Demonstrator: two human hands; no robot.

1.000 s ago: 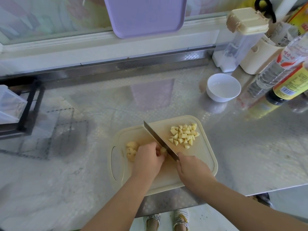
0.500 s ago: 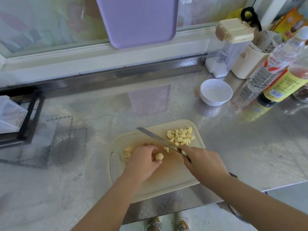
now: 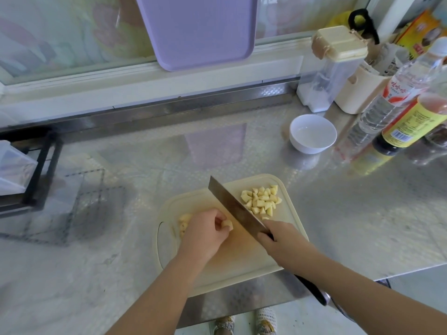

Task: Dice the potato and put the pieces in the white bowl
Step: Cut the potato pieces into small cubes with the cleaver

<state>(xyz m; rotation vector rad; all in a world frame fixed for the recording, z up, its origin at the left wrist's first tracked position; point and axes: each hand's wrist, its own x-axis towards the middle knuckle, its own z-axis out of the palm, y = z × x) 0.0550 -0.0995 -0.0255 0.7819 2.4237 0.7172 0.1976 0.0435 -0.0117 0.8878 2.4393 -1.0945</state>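
The left hand (image 3: 205, 234) pinched a potato piece (image 3: 227, 224) on the cutting board (image 3: 242, 262) at the counter's (image 3: 362, 213) near edge; the right hand (image 3: 283, 240) gripped the knife (image 3: 235, 206), blade pointing far-left; diced cubes (image 3: 262, 200) lay far right on the board; the white bowl (image 3: 312, 134) stood farther right, open counter between.

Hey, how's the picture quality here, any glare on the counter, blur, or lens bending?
Head view: the steel counter mirrors the purple tray as a hazy patch, no harsh glare; the wide lens bows the window ledge and stretches the bottles at the right edge; knife and diced potato are fairly sharp.
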